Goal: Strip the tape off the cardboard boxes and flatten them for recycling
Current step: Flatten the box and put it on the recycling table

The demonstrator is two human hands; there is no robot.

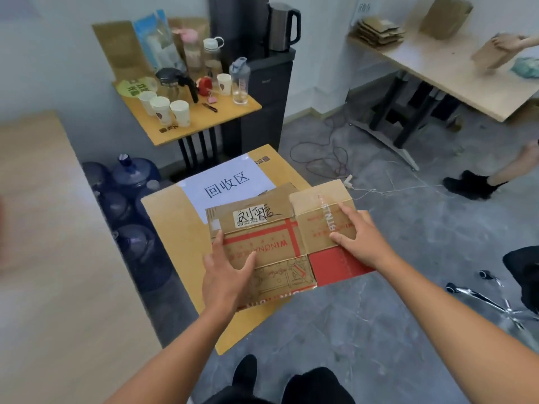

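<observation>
Cardboard is what both hands are on: a flattened box (280, 243), brown with red printing and a white handwritten label (250, 218), lies on a low yellow surface (175, 228). Its red right corner hangs out past the surface's edge, over the grey floor (393, 228). A shiny clear strip (323, 208) runs across the box's right panel.

The left hand (227, 275) lies on the near left corner, thumb and forefinger spread flat on the card. The right hand (358, 237) rests palm down on the right panel, fingers straight and gripping nothing.

Just beyond the box, a white sheet (227, 182) with large printed characters lies on the same surface. To the left of the surface, blue water jugs (134, 173) stand bunched together on the floor. Behind them a smaller surface (204, 118) carries paper cups (160, 107), bottles and a glass jug. A steel kettle (283, 24) stands on a dark cabinet beside it.

Loose cables (326, 153) trail across the floor. At the far right, flattened cardboard (376, 30) is stacked on a pale surface (437, 62), where another person's hand (507, 42) holds a piece of card.
</observation>
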